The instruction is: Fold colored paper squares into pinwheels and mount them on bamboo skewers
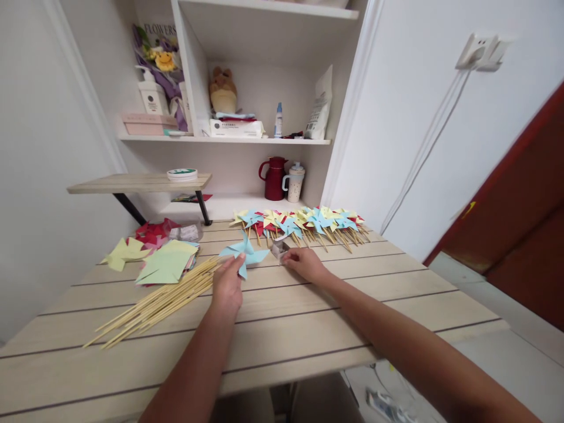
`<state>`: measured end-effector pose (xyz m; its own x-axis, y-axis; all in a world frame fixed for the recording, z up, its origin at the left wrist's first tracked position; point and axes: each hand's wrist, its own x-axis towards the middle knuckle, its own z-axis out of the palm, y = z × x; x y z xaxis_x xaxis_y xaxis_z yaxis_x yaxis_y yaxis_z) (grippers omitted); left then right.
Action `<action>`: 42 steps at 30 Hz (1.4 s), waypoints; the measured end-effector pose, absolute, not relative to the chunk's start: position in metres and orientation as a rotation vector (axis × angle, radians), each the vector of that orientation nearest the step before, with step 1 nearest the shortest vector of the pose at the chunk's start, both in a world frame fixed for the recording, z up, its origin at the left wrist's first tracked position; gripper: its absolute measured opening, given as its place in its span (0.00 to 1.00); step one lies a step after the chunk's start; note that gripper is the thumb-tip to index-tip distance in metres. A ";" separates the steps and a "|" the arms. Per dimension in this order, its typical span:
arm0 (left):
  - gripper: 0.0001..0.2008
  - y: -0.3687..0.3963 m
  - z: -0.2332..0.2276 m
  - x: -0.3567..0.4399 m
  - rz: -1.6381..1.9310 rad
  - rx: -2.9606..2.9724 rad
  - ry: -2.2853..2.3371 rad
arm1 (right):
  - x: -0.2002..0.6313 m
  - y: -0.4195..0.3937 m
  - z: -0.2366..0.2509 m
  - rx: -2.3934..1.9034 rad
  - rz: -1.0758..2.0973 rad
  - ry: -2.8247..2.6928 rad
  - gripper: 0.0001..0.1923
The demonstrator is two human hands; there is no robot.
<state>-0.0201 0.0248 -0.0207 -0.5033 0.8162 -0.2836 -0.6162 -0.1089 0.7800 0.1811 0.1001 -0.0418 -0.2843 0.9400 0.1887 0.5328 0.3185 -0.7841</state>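
My left hand [228,284] grips a light blue paper pinwheel [247,254] between thumb and fingers, just above the table. To its right, the fingers of my right hand [304,264] are drawn together at the edge of a small clear box [278,248]; what they pinch, if anything, is hidden. A bundle of thin wooden sticks [167,299] lies beside my left hand. Behind the sticks rests a stack of cut paper squares [167,262], pale green on top. A yellow folded paper pinwheel [126,254] and red ones [154,233] lie at the far left.
Many finished pinwheels on sticks [308,222] lie in a row along the table's back. A clear container [187,231] stands near a small raised shelf [141,183]. A red jug [275,179] and a lidded cup [295,183] stand behind. The slatted table [304,341] ends close to my body.
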 end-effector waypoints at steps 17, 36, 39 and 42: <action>0.06 0.023 -0.024 -0.020 1.759 0.329 1.073 | 0.167 0.111 -0.056 -1.288 0.876 -2.060 0.07; 0.07 0.024 -0.029 -0.020 1.578 0.508 1.032 | 0.177 0.097 -0.044 -1.054 1.284 -2.134 0.12; 0.06 0.024 -0.028 -0.020 1.579 0.510 1.027 | 0.176 0.096 -0.044 -1.056 1.264 -2.113 0.10; 0.06 0.024 -0.028 -0.020 1.577 0.508 1.027 | 0.175 0.095 -0.045 -1.046 1.236 -2.095 0.09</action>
<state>-0.0197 0.0240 -0.0277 -0.2767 0.9398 -0.2005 -0.5636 0.0103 0.8260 0.1754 0.0948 -0.0449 -0.5870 0.8091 0.0281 0.3669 0.2968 -0.8816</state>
